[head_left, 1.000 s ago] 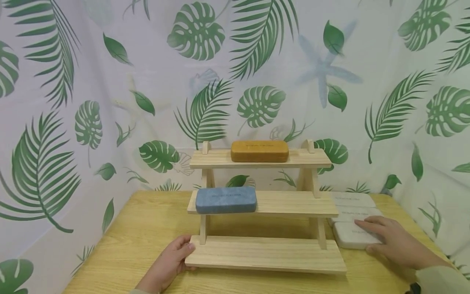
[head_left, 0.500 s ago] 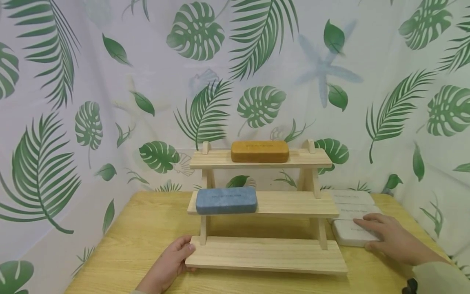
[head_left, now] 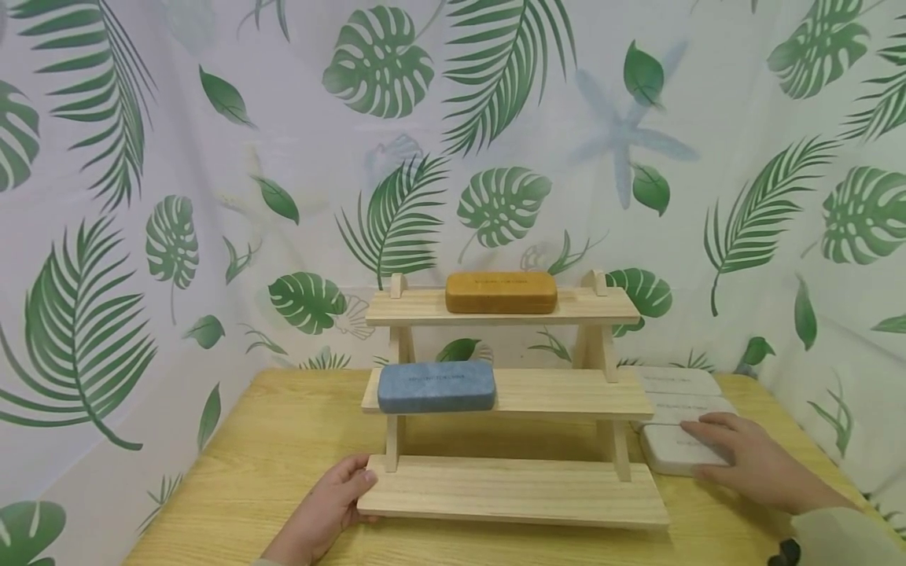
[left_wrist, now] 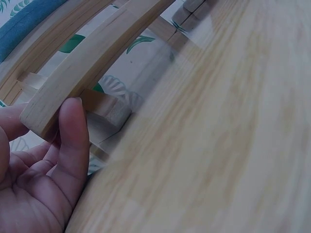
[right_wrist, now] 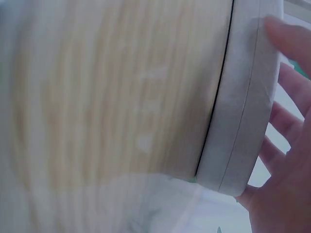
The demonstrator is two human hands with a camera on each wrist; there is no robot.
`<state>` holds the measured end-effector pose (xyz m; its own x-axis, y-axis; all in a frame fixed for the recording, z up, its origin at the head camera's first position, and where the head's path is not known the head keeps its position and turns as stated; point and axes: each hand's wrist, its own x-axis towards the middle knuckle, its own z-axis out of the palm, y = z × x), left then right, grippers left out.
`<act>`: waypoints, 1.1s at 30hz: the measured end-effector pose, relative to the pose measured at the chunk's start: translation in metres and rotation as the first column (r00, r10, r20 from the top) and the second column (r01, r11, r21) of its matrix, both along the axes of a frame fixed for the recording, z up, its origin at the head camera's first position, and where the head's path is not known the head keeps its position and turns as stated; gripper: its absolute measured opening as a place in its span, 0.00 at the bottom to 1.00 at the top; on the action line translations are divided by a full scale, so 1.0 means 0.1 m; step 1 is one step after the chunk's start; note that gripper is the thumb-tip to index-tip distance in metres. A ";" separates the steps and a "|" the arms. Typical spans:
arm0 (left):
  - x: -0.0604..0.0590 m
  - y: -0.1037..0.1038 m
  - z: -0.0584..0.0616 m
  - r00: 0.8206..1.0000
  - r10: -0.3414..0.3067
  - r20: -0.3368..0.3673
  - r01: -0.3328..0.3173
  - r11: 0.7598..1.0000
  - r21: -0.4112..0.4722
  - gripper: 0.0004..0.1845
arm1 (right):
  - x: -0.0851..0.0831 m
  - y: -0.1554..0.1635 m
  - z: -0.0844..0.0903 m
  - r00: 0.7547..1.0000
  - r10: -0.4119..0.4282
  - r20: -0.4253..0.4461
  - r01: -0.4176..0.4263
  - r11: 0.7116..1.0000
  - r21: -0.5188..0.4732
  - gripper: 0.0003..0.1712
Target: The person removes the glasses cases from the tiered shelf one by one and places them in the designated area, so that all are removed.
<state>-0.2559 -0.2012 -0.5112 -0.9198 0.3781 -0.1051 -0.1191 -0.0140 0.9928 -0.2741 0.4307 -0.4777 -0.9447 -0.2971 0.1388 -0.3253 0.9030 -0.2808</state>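
Note:
A three-tier wooden rack (head_left: 510,491) stands on the table. My left hand (head_left: 350,491) grips the left end of its bottom shelf (left_wrist: 97,68), with the thumb (left_wrist: 73,141) on the front edge and the fingers curled below. A blue case (head_left: 436,386) lies on the middle shelf and a brown case (head_left: 500,292) on the top shelf. To the right of the rack my right hand (head_left: 715,450) holds the nearest white case (head_left: 668,460), fingers across its top and thumb at its near side. The right wrist view shows this case (right_wrist: 243,107) edge-on against my fingers (right_wrist: 286,121).
Two more white cases (head_left: 679,383) lie in a row behind the held one. The wooden table (head_left: 283,440) is enclosed by a leaf-printed curtain (head_left: 106,236) at the back and both sides. The table's right edge runs close to the white cases.
My right hand has shifted slightly on the nearest white case. The left hand, the rack and the other cases have not moved.

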 end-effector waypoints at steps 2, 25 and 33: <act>0.00 0.00 0.00 1.000 -0.001 0.001 0.001 1.000 0.002 0.38 | 0.01 -0.03 0.00 0.999 -0.033 0.004 0.033 0.999 -0.016 0.42; 0.03 0.03 0.05 1.000 0.017 0.011 -0.017 1.000 -0.010 0.38 | 0.14 -0.30 0.43 0.989 -0.027 -0.147 0.002 0.985 -0.170 0.40; 0.03 0.02 0.03 1.000 0.013 0.007 -0.013 1.000 -0.001 0.38 | 0.23 -0.54 0.67 0.972 -0.003 -0.233 -0.031 0.989 -0.144 0.43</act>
